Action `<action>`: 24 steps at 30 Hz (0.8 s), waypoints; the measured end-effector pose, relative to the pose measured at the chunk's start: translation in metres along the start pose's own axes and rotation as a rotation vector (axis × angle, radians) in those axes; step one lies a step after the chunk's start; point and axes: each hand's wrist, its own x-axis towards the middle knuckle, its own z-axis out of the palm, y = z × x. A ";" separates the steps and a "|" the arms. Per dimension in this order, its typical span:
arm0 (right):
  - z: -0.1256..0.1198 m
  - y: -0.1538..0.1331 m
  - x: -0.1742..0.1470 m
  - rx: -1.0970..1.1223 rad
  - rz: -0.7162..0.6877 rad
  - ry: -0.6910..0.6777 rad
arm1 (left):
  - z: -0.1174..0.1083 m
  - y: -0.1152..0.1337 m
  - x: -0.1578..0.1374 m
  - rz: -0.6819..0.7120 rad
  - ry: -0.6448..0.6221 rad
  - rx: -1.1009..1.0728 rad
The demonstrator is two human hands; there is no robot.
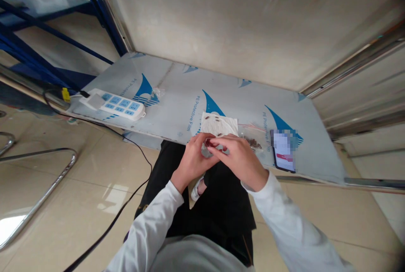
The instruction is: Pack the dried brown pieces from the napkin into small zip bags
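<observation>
My left hand [195, 156] and my right hand [236, 153] meet just in front of the table's near edge, fingertips close together. Both have their fingers curled in around something small and dark reddish-brown [208, 141], mostly covered by the fingers; its kind cannot be made out. Just beyond the fingers lies a white paper napkin [218, 125] with several small brown pieces spread on it. Right of it, partly behind my right hand, is a clear plastic bag [257, 137] holding dark brown pieces.
A phone [284, 150] with a lit screen lies at the table's right. A white power strip [115, 105] sits at the left, its black cable hanging to the floor. Crumpled clear plastic [157, 93] lies near it. The table [177, 82] bears printed protective film.
</observation>
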 end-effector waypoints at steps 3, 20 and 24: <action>-0.004 -0.001 -0.001 -0.003 -0.011 -0.035 | 0.000 0.000 -0.002 -0.006 0.006 -0.005; 0.014 0.051 -0.001 0.121 0.170 0.298 | -0.003 -0.006 -0.008 -0.056 0.057 0.044; 0.043 0.098 0.005 -0.045 0.170 0.050 | -0.009 -0.013 -0.011 -0.079 0.079 0.063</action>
